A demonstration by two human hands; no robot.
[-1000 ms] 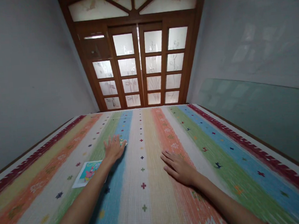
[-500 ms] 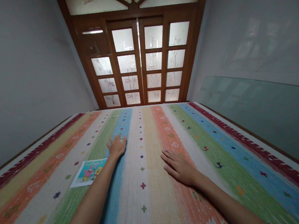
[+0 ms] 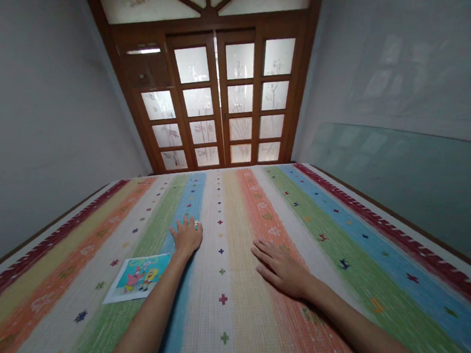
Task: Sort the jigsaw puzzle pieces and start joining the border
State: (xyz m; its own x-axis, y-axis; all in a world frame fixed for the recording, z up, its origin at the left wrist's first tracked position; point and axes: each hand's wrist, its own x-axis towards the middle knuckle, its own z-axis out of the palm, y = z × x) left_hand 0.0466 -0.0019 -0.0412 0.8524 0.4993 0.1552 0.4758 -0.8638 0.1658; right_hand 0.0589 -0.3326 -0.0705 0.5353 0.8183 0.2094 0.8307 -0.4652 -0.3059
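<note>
My left hand lies on the blue stripe of the striped cloth, fingers spread. Small coloured flat bits show between and beside its fingertips; they are partly covered and too small to name. Nearer to me, left of my forearm, a printed cartoon picture with a white border lies flat, its right edge close to or behind the arm. My right hand rests palm down on the orange and cream stripes, fingers stretched out and close together, with nothing in it.
The striped cloth covers the broad surface under both hands. Pale walls stand left and right, and a greenish glass panel leans along the right one. Wooden doors with frosted panes close off the far end.
My left hand has shifted slightly toward me, and more of the small bits show at its fingertips. More of the cartoon picture is visible. My right hand stays nearly still.
</note>
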